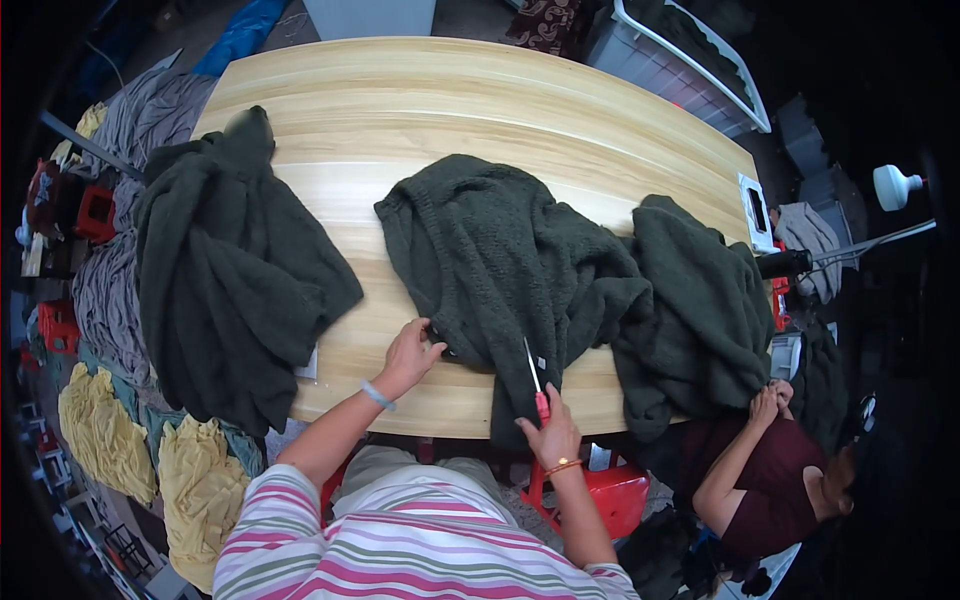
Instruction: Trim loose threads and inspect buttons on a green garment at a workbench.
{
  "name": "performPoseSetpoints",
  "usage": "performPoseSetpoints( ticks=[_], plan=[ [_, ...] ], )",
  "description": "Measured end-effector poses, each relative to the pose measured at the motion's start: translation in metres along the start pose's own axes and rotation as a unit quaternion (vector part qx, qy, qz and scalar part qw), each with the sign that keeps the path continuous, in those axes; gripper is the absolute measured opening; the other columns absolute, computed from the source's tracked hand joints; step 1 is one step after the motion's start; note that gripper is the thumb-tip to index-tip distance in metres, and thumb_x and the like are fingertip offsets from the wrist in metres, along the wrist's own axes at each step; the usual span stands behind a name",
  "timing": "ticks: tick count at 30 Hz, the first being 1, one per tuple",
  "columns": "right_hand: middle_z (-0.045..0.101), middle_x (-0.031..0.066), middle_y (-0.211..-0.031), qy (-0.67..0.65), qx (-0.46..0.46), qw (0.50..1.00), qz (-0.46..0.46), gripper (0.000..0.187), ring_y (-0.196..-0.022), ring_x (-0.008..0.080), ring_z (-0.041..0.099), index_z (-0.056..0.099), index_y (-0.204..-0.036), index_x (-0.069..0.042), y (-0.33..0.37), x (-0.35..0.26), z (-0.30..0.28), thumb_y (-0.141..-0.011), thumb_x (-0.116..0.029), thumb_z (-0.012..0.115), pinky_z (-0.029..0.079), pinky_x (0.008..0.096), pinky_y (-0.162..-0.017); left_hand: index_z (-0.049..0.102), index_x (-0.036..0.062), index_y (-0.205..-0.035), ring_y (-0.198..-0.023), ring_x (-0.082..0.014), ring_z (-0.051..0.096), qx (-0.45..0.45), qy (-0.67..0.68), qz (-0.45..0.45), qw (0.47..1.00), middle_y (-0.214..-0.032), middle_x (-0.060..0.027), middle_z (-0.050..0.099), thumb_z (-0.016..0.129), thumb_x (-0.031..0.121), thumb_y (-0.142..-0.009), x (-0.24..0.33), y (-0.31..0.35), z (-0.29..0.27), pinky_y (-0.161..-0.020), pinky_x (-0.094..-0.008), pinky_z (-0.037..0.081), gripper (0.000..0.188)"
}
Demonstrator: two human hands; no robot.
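Note:
A dark green knit garment lies bunched on the table in front of me, one long narrow part hanging down toward the near edge. My left hand pinches its lower left edge, where small dark round spots that look like buttons show. In my right hand is a pair of red-handled scissors. Their slim metal blades point up and away, over the garment beside a small white tag. Whether the blades touch the cloth I cannot tell.
Another dark green garment lies at the left, and a third one at the right. A co-worker in maroon sits at the right, hands at that garment's edge. A red stool stands below the wooden table.

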State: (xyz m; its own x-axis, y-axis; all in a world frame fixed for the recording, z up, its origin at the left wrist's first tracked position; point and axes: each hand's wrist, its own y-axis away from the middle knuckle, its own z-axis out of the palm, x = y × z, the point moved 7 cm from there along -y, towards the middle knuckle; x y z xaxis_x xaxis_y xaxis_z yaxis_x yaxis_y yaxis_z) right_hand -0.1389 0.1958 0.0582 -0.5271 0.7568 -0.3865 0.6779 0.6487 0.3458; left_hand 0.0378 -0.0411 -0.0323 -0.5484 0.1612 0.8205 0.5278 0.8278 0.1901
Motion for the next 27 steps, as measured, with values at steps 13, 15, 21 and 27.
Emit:
performPoseSetpoints(
  ticks=[13,15,21,27],
  plan=[
    [0.065,0.0158,-0.097,-0.084,0.064,0.991,-0.077,0.032,-0.091,0.0293,0.065,0.062,-0.104,-0.006,-0.078,0.031,-0.118,-0.072,0.001,0.061,0.049,0.0347,-0.083,0.062,0.0048,-0.091,-0.057,-0.0046,0.048,-0.152,0.307,-0.169,0.924,-0.07,0.0017,0.057,0.071,0.02,-0.085,-0.006,-0.017,0.031,-0.051,-0.0214,0.04,0.019],
    [0.065,0.0089,-0.1,-0.154,0.317,0.919,-0.176,0.026,-0.082,0.0232,0.064,0.061,-0.11,-0.002,-0.1,0.021,-0.182,-0.083,-0.001,0.059,0.051,0.0343,-0.076,0.062,0.0057,-0.091,-0.057,-0.0048,0.047,-0.099,0.333,-0.088,0.934,-0.071,0.0021,0.056,0.071,0.022,-0.085,0.015,-0.036,0.03,-0.051,-0.021,0.039,0.019],
    [0.064,0.0189,-0.101,-0.083,0.229,0.952,-0.186,0.034,-0.093,0.036,0.063,0.058,-0.112,-0.004,-0.096,-0.02,-0.165,-0.083,-0.018,0.068,0.05,0.0393,-0.078,0.054,0.0081,-0.109,-0.085,-0.013,0.064,-0.061,0.592,-0.109,0.796,-0.102,-0.0045,0.064,0.058,0.02,-0.095,0.099,-0.094,-0.04,-0.066,-0.0279,0.057,0.019],
    [0.065,0.0222,-0.083,-0.041,-0.039,0.994,-0.097,0.035,-0.08,0.0441,0.062,0.057,-0.118,-0.019,-0.061,-0.032,-0.054,-0.086,-0.032,0.062,0.048,0.0522,-0.072,0.055,0.0045,-0.103,-0.088,-0.0151,0.063,-0.089,0.631,-0.169,0.752,-0.095,-0.0029,0.061,0.06,0.001,-0.089,0.051,-0.121,0.005,-0.081,-0.0372,0.059,0.016]
  ],
)
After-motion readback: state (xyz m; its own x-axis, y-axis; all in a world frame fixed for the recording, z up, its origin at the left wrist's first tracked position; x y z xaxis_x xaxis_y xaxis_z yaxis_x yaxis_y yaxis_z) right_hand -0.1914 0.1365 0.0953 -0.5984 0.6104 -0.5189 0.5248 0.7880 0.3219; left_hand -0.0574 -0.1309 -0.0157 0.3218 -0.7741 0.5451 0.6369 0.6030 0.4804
